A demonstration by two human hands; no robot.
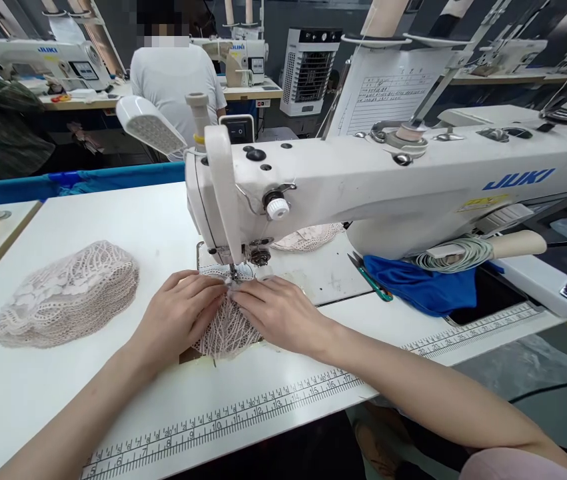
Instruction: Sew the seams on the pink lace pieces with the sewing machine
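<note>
Pink lace piece (pixel 228 330) near worktop (pixel 113 220) front edge, under sewing machine (pixel 363 180) needle (pixel 233 272): left hand (pixel 183 313), right hand (pixel 278 313) nearly flat, gripping nothing, fingertips pressing it taut for the needle

A small piece of pale pink openwork lace (pixel 226 331) lies flat on a white table (pixel 113 220). Its far edge sits under the presser foot (pixel 234 272) of a white sewing machine (pixel 363 180). The lace has curving, net-like ribs. The left hand (pixel 183 312) and right hand (pixel 279 312) rest on it from either side, fingertips meeting near the needle and covering much of it. The near part fans out between the wrists.
</note>
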